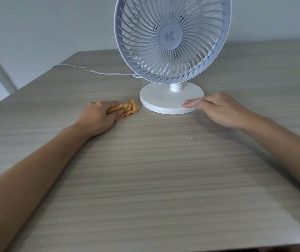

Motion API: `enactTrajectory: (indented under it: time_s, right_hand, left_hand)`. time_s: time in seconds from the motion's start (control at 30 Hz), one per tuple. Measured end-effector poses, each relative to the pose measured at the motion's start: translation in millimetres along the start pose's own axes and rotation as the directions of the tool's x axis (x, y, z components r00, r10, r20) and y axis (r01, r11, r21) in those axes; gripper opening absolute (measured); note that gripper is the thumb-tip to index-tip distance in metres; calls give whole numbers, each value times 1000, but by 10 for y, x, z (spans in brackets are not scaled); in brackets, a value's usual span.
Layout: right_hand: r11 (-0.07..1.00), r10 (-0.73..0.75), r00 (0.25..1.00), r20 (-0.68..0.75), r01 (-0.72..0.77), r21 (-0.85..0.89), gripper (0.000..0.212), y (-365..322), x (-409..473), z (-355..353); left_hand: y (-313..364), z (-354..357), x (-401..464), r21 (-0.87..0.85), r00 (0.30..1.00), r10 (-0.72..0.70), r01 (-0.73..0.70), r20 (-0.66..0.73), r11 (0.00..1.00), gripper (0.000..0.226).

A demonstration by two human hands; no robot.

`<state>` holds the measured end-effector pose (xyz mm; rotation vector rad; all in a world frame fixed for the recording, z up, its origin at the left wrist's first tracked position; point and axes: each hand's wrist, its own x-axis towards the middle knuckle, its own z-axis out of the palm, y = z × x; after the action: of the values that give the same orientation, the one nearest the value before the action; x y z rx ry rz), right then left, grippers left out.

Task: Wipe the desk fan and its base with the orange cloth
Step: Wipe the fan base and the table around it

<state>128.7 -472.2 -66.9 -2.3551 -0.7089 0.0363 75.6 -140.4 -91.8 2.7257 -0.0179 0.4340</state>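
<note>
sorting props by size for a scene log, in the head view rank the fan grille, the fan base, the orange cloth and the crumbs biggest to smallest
1. fan grille
2. fan base
3. orange cloth, partly hidden under the left hand, so its full spread is unsure
4. crumbs

Upright white fan [171, 39], crumpled cloth [127, 109] beside base [163, 101]
</note>
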Motion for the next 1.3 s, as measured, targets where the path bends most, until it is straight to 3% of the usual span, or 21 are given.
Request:
enactTrajectory:
  time_s: [0.23,0.4,0.57,0.77,0.87,0.97,1.07,1.13,1.3]
  right_hand:
    - [987,86,995,56,-92,130,30,-34,56,-40]
    - [971,73,994,79,-89,224,47,-8,82,-51]
    - [965,45,994,96,-68,252,49,40,121,-46]
    - [974,2,999,35,-10,227,38,58,31,15]
    - [991,-49,994,-97,61,122,29,69,-26,20]
    - [978,-39,990,-132,65,196,24,57,-88,-147]
    - [998,-58,996,64,56,35,41,14,-188,-271]
    - [998,-54,979,195,57,-10,50,-33,-227,-236]
    - [992,-121,974,192,112,57,13,-65,-168,-156]
  left_hand:
    - [474,104,-294,-74,979,202,-202,-6,977,38]
    - [933,326,-349,-95,946,324,-322,6,942,39]
    - [1382,576,-308,-69,899,433,-429,64,901,39]
    - [1663,656,-290,-280,857,512,-478,60,833,34]
    - [1580,550,-268,-520,932,361,-293,31,802,35]
    - [1345,443,-130,-665,980,132,-198,-149,720,28]
    - [984,403,122,-492,959,-32,-115,-281,863,28]
    - [770,398,301,-352,968,-79,-10,-238,936,37]
    - [684,417,493,-238,983,-183,186,32,953,53]
